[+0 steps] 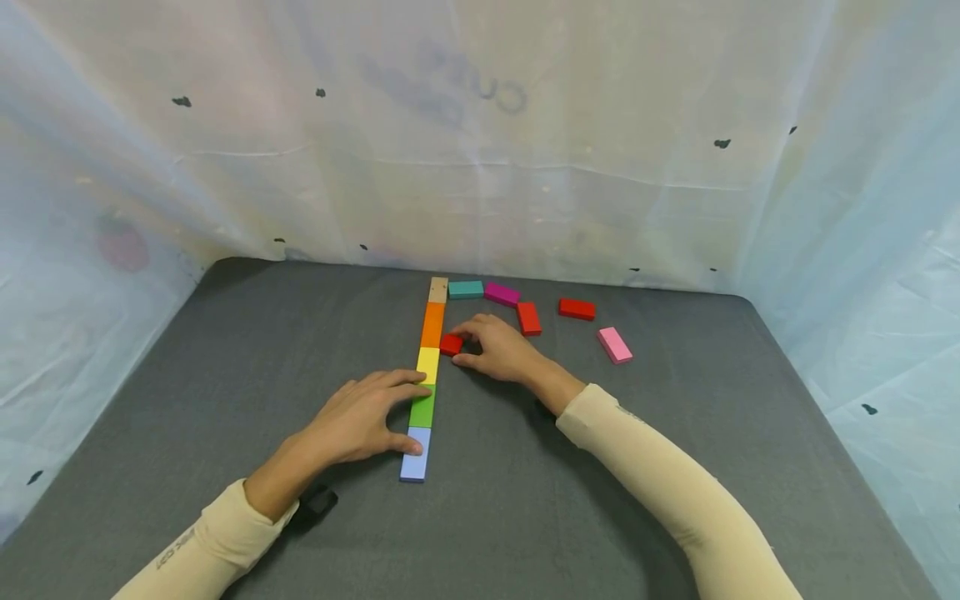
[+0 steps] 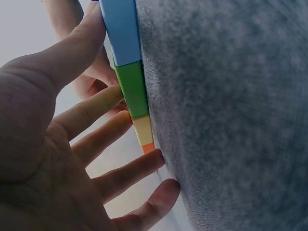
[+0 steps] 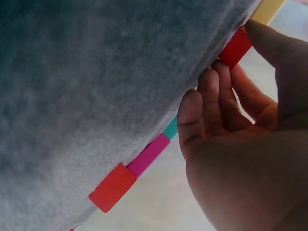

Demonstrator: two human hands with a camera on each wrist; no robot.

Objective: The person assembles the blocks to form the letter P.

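A straight row of flat rectangular blocks runs away from me on the grey table: a light blue block (image 1: 415, 456), a green block (image 1: 422, 408), a yellow block (image 1: 427, 364), an orange block (image 1: 432, 323) and a tan block (image 1: 438, 289). Over the near part of this row my left hand (image 1: 360, 421) rests with spread fingers, its thumb on the light blue block and fingertips at the green and yellow ones. With thumb and fingers my right hand (image 1: 501, 348) pinches a red block (image 3: 235, 48), which lies against the row's right side near where yellow meets orange.
A teal block (image 1: 466, 289) extends right from the tan one, followed by a magenta block (image 1: 502, 293) and a second red block (image 1: 528, 318). Farther right lie another red block (image 1: 577, 309) and a pink block (image 1: 615, 345). A pale curtain (image 1: 480, 200) hangs behind the table.
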